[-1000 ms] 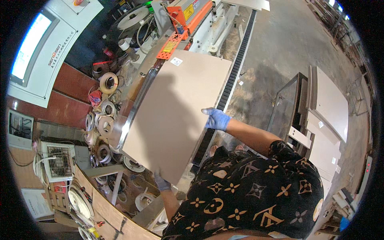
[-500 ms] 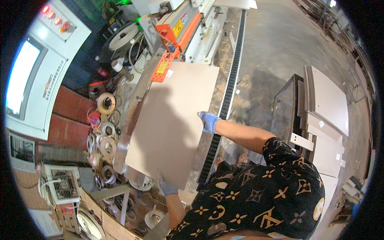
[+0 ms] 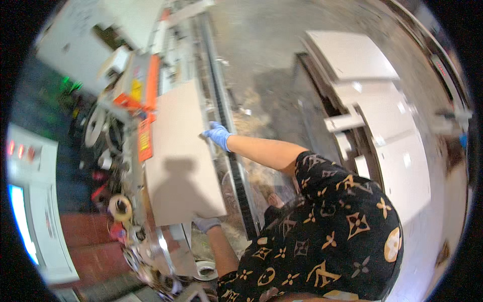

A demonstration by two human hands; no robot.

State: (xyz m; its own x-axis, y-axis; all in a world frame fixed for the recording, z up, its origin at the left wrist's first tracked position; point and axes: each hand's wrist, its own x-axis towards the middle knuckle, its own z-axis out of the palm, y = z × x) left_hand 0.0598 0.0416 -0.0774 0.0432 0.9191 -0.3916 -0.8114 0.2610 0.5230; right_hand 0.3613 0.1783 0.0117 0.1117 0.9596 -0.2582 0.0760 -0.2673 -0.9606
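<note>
A pale rectangular board [image 3: 181, 156] lies flat on the bed of a long machine [image 3: 151, 75], its long side running near to far. The right hand [image 3: 217, 135], in a blue glove, presses its curled fingers against the board's right edge at about mid-length. The left hand [image 3: 205, 222], also gloved, grips the board's near right corner from underneath, so only a few fingers show. Both hands have hold of the board, and neither is spread open.

As a judgement, the board is already laid on the machine and lined up beside the black ribbed track [image 3: 229, 151] along its right side, with its far end reaching the orange guard [image 3: 146, 100]. It is not yet let go, so feeding it further in and releasing it seem left to do.

To the right, on the floor, stands a stack of white panels [image 3: 382, 126]. At the left, rolls of tape [image 3: 119, 206] sit just beside the machine.
</note>
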